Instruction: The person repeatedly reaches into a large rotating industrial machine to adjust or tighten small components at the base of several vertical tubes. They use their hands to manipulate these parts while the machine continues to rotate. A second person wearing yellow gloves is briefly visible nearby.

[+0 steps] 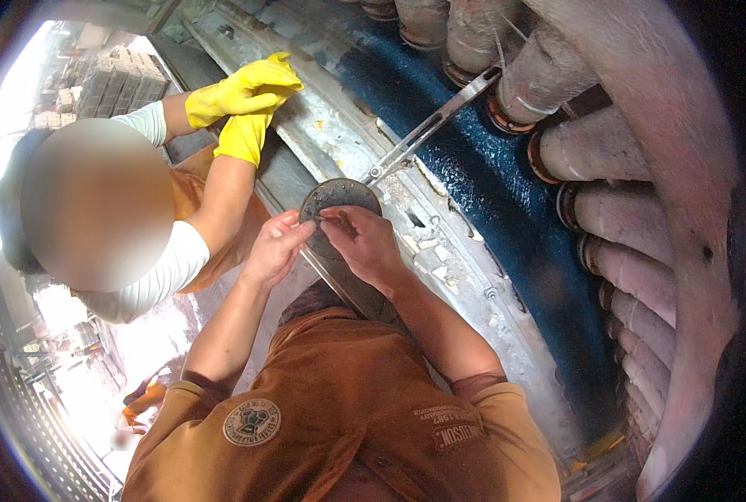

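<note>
My left hand (278, 249) and my right hand (366, 244) meet in front of me, fingertips almost touching. Both are closed in a pinch around something too small to make out. Just beneath and behind the fingers is a dark, round disc (339, 192) with a worn, speckled face. A slotted metal bar (430, 125) runs from beside the disc toward the far right. The fingers partly cover the disc's near edge.
At my left stands a person wearing yellow gloves (243, 99), hands crossed near a long metal ledge (302, 117). Pale broken bits (436, 266) lie on the ledge. Beyond runs a dark blue strip (507, 226), bordered by several thick, dusty pinkish-grey cylinders (599, 151) with rusty rims.
</note>
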Demonstrator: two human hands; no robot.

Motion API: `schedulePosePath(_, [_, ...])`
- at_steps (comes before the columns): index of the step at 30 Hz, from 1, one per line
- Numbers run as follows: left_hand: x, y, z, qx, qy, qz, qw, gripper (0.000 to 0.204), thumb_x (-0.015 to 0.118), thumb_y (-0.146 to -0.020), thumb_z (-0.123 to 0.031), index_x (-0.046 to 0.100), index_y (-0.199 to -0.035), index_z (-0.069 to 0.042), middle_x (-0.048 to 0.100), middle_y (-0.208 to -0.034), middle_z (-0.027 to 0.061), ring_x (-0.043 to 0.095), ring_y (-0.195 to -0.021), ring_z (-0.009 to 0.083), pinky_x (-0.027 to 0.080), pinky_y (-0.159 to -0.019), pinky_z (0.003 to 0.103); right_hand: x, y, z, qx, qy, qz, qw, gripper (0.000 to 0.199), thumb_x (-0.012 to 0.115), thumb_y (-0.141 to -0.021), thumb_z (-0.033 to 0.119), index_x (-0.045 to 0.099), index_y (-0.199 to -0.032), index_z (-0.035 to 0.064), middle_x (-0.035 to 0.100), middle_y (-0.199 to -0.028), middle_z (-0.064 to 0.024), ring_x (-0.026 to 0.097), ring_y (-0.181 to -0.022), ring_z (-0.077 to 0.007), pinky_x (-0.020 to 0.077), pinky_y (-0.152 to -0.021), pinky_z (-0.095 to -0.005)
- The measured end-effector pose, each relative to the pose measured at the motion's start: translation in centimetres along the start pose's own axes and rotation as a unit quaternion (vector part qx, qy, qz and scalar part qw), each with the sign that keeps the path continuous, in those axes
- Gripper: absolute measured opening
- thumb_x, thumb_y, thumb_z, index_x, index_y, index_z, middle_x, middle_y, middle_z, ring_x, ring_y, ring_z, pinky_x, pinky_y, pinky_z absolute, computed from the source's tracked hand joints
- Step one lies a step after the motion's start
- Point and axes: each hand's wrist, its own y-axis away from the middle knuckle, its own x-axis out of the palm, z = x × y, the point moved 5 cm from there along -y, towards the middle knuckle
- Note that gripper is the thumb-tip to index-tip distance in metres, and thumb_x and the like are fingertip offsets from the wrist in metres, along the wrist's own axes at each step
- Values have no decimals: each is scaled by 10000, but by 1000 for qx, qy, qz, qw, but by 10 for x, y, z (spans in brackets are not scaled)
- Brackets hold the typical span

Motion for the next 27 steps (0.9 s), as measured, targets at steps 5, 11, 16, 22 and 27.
schedulePosePath(5, [6, 2, -2, 3, -38, -2, 999, 109, 553, -834, -45, 571, -939, -23, 600, -861, 4, 532, -731, 51, 422, -643, 196, 4, -5, -8, -2, 10, -4, 1000, 202, 612, -793, 144, 617, -951, 18, 643, -864, -105, 618, -752, -138, 481, -665, -251])
schedulePosePath(11, [11, -1, -2, 25, -83, -5, 996, 151, 543, -839, -53, 590, -977, -13, 611, -869, -6, 530, -739, 46, 418, -651, 195, 2, -7, -3, -7, 63, 7, 998, 209, 599, -797, 168, 617, -944, 21, 635, -878, -131, 634, -762, -198, 489, -665, -273])
schedulePosePath(16, [13, -3, -9, 61, -286, -59, 954, 181, 552, -835, -56, 592, -1003, -3, 579, -796, -41, 478, -675, 21, 392, -600, 180, 1, -5, 1, -47, 91, 15, 995, 192, 574, -790, 166, 593, -941, 48, 618, -875, -126, 608, -785, -277, 486, -679, -340])
schedulePosePath(22, [31, 5, -30, 68, -422, -101, 899, 215, 558, -800, -43, 601, -1008, -8, 517, -679, -49, 404, -580, 20, 355, -514, 188, 0, -3, -8, -63, 138, -4, 988, 190, 584, -802, 183, 594, -939, 52, 622, -861, -119, 613, -779, -270, 489, -674, -335])
schedulePosePath(27, [26, 1, -26, 132, -430, -114, 886, 237, 568, -780, -58, 598, -1011, -13, 488, -637, -24, 388, -553, 35, 343, -495, 194, -1, -4, -5, -40, 133, 10, 990, 191, 583, -805, 192, 582, -932, 50, 617, -846, -123, 609, -772, -281, 487, -665, -345])
